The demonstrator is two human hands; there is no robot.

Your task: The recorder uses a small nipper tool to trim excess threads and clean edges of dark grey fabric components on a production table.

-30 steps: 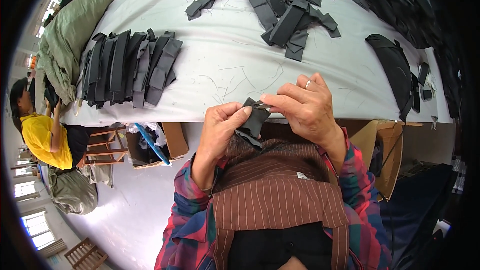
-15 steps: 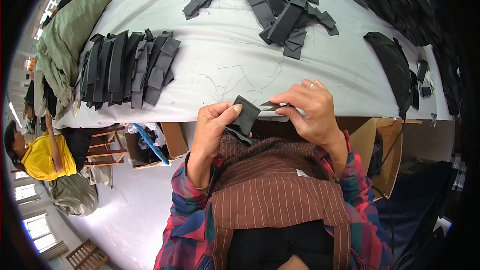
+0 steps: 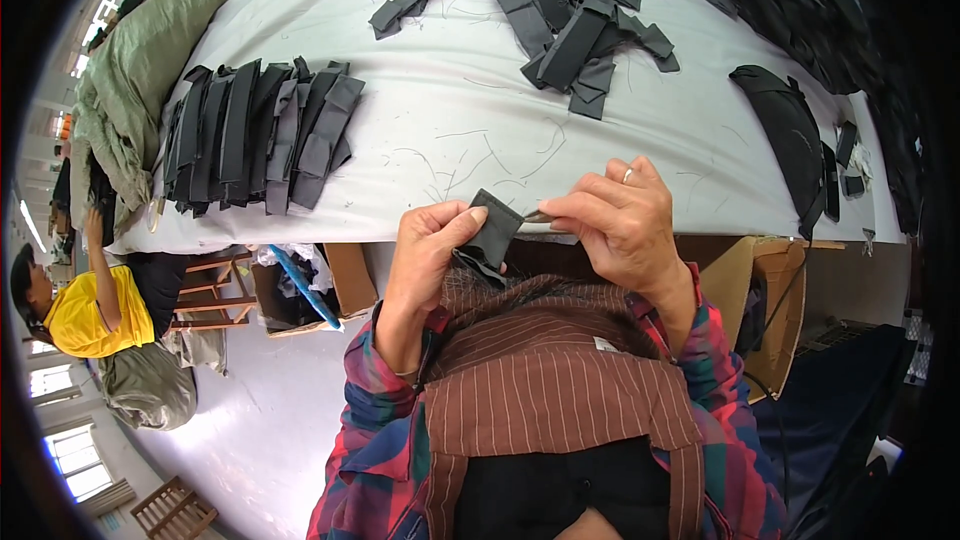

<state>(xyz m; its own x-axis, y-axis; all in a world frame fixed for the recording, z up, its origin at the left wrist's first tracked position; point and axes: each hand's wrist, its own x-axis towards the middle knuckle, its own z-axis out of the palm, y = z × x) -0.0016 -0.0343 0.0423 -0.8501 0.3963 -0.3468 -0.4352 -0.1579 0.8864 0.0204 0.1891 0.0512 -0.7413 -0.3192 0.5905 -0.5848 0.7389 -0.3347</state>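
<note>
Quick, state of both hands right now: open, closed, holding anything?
Left hand: closed, pinching a dark cloth piece.
Right hand: closed on a small pointed tool, mostly hidden, its tip by the cloth's edge.

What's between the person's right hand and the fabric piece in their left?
In the head view, a small metal tool, pinched in the right hand, its tip at or near the dark fabric piece.

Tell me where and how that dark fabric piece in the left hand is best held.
Probably pinch the dark fabric piece at its left edge, from the left, thumb on top, as the left hand does: it looks thin, and this leaves the corner nearest the metal tool uncovered.
</note>
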